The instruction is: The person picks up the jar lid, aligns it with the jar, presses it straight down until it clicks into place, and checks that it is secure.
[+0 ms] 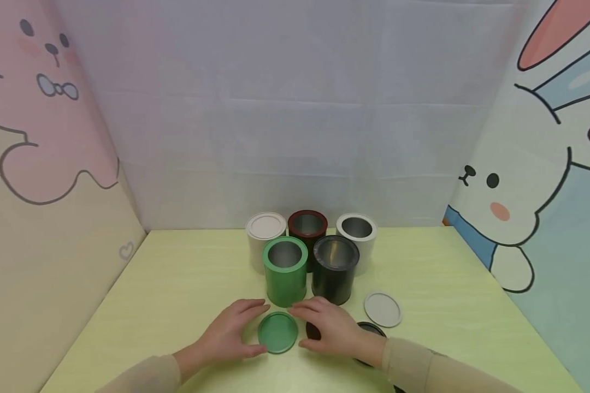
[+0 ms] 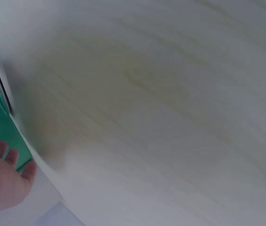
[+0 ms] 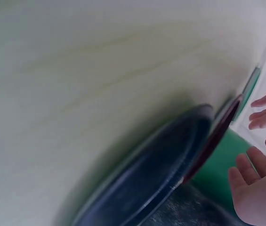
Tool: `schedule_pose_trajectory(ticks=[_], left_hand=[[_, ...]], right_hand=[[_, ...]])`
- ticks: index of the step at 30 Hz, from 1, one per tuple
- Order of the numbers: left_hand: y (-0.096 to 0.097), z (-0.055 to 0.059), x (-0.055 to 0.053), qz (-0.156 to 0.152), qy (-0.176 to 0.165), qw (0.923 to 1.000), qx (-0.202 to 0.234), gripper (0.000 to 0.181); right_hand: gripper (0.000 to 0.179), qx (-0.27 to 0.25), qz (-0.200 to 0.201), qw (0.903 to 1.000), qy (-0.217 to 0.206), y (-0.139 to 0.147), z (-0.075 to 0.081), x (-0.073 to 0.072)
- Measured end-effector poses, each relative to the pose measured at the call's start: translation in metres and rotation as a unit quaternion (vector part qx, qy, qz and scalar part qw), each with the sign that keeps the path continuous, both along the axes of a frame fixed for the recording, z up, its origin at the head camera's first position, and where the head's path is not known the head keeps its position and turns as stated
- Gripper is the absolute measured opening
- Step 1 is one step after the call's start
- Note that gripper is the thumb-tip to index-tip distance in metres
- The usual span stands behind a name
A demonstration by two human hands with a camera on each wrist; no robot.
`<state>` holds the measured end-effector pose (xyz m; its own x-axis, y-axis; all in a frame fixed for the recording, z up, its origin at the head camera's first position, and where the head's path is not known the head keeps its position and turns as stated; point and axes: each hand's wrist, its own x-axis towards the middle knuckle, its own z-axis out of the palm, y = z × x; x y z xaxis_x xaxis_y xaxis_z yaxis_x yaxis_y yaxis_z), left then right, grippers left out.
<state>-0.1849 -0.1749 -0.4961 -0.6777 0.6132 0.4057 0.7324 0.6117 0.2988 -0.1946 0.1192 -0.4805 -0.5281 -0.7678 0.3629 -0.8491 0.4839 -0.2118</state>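
A green lid lies flat on the table in front of the open green tin. My left hand is at the lid's left, thumb tip close to the rim, fingers spread. On the other side my right hand hovers with its fingers extended toward the lid, holding nothing. Beneath that hand a dark red lid is partly hidden. The right wrist view shows a black lid nearest the camera, with the red and green ones behind it.
An open black tin stands beside the green one. Behind them are a lidded white tin, an open dark red tin and an open white tin. A white lid lies to the right. A pale wall rises at the back.
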Motion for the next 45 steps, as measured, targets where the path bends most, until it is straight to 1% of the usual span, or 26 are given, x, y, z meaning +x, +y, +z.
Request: schedule_pose_trajectory(ticks=[2,6,11,13,17,20,26,31,34,38,41,45], left_hand=[[0.000,-0.002,0.001,0.010,-0.014,0.9998,-0.005,0.078],[0.002,-0.005,0.002,0.017,-0.034,0.9992,-0.009,0.079],[0.003,-0.005,0.002,0.026,-0.059,0.9979,-0.008,0.080],[0.004,-0.005,0.001,0.024,-0.064,0.9976,-0.007,0.079],[0.005,-0.006,0.001,0.011,-0.055,0.9983,-0.012,0.074],[0.007,-0.008,0.001,0.004,-0.047,0.9987,-0.018,0.071],[0.007,-0.010,0.001,0.006,-0.036,0.9986,-0.040,0.066],[0.007,-0.011,0.002,0.005,-0.052,0.9975,-0.047,0.061],[0.008,-0.011,0.002,0.000,-0.063,0.9971,-0.044,0.057],[0.008,-0.012,0.002,-0.004,-0.065,0.9972,-0.036,0.054],[0.009,-0.013,0.002,-0.009,-0.056,0.9981,-0.023,0.053],[0.011,-0.014,0.001,-0.016,-0.046,0.9988,-0.001,0.053]], right_hand=[[0.063,0.018,-0.010,0.9996,-0.021,-0.002,-0.002,0.001],[0.063,0.037,-0.018,0.9975,-0.058,-0.004,-0.005,0.003],[0.065,0.031,-0.025,0.9970,-0.066,-0.006,-0.010,0.004],[0.066,0.033,-0.025,0.9969,-0.067,-0.007,-0.012,0.003],[0.067,0.049,-0.029,0.9950,-0.082,-0.009,-0.014,0.001],[0.067,0.060,-0.031,0.9942,-0.084,-0.010,-0.015,0.001],[0.063,0.049,-0.016,0.9966,-0.064,-0.010,-0.016,-0.002],[0.059,0.048,-0.012,0.9971,-0.058,-0.011,-0.017,-0.004],[0.057,0.055,-0.014,0.9972,-0.049,-0.012,-0.018,-0.004],[0.053,0.059,-0.018,0.9975,-0.035,-0.013,-0.018,-0.004],[0.051,0.056,-0.020,0.9979,-0.028,-0.014,-0.017,-0.003],[0.049,0.053,-0.024,0.9974,-0.043,-0.013,-0.013,0.000]])
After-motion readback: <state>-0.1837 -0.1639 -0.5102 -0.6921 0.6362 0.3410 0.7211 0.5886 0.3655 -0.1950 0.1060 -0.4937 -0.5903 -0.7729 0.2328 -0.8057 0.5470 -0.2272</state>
